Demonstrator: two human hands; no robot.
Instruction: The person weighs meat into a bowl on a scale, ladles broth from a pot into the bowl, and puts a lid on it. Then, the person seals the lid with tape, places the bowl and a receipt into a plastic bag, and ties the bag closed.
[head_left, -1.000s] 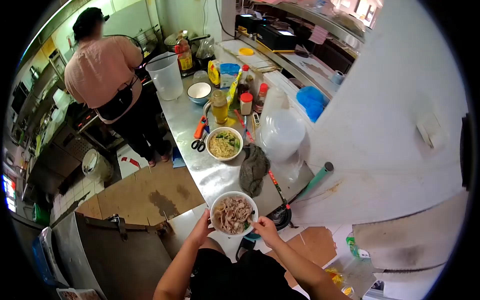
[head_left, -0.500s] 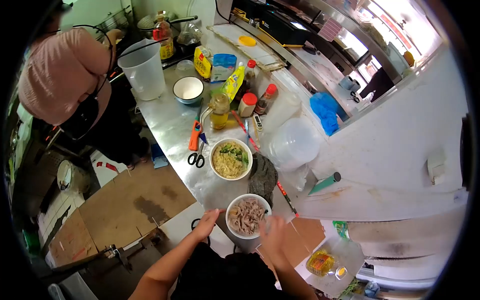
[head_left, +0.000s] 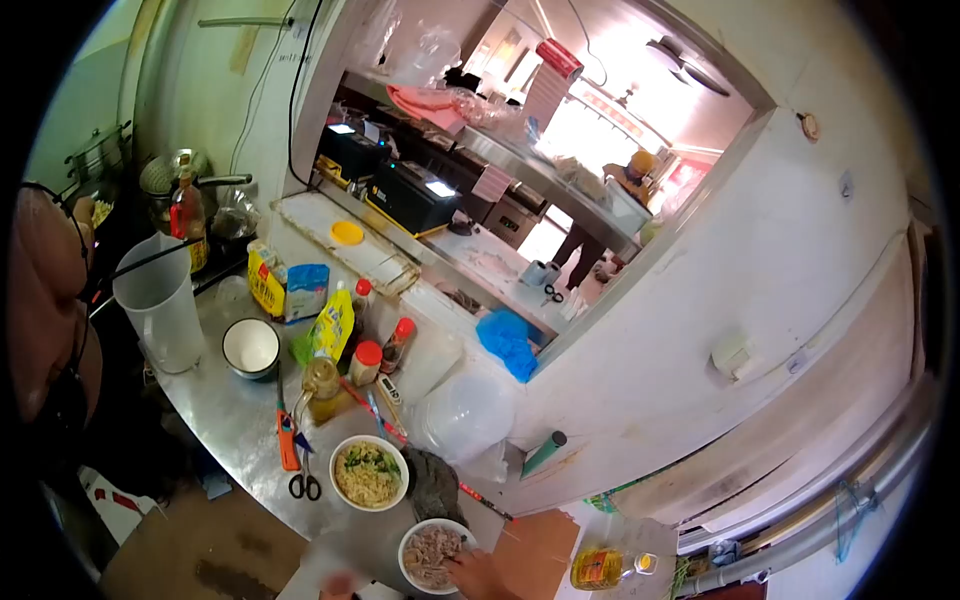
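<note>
A white bowl of sliced cooked meat (head_left: 430, 556) stands at the near end of the steel table. My right hand (head_left: 478, 576) is at its right rim, with fingers curled over the edge against the meat; the thumb is hidden. My left hand (head_left: 340, 586) is a blur at the bottom edge, apart from the bowl on its left, and its fingers cannot be made out. Just beyond stands a white bowl of noodles and greens (head_left: 368, 474). A dark crumpled cloth (head_left: 436, 486) lies beside both bowls.
Scissors (head_left: 305, 485) and an orange lighter (head_left: 287, 445) lie left of the noodles. Behind are an oil jug (head_left: 321, 385), seasoning bottles (head_left: 366, 362), an enamel bowl (head_left: 251, 348) and a tall plastic pitcher (head_left: 165, 310). A co-worker (head_left: 55, 300) stands at the left. Plastic lids (head_left: 465, 415) lean near the wall.
The view has tilted up and turned right, so the table sits lower and further left. My right hand has come onto the meat bowl's rim. My left hand has dropped toward the bottom edge.
</note>
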